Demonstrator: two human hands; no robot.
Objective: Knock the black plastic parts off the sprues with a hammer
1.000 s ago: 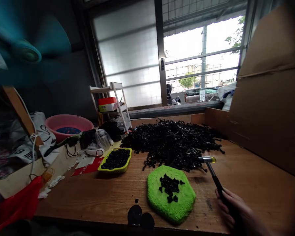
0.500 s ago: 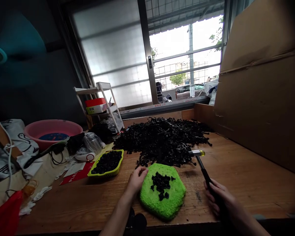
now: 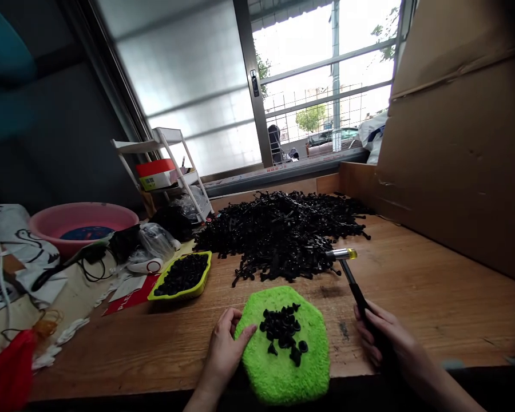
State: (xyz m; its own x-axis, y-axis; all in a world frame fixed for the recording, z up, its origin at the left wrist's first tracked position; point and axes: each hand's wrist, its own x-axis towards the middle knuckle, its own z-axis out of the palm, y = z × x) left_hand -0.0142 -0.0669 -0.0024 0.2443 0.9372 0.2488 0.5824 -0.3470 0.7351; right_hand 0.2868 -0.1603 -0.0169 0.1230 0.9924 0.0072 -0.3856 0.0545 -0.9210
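Observation:
My left hand (image 3: 226, 347) grips the left edge of a fuzzy bright-green pad (image 3: 261, 372), thumb on top and the other fingers at its side. The pad's near edge reaches past the front edge of the table. On the pad sits a loose cluster of small black mushroom-shaped parts (image 3: 283, 326). My right hand (image 3: 386, 335) is closed around the black handle of a small mallet (image 3: 342, 254), its head raised, with a yellow tip on the right. Behind the mallet head spreads a large heap of black plastic pieces (image 3: 278, 229).
A yellow basket (image 3: 203, 283) full of small black parts stands left of the pad. Farther left are a pink basin (image 3: 83, 214), a plastic bag, cables and red cloth (image 3: 12, 369). A white shelf (image 3: 169, 134) stands by the window. Tall cardboard (image 3: 455, 160) walls the right side.
The green pad has slid toward me, its black parts shifting a little. My left hand has moved nearer and wrapped onto the pad's edge. The mallet stays in my right hand, and the view has tilted.

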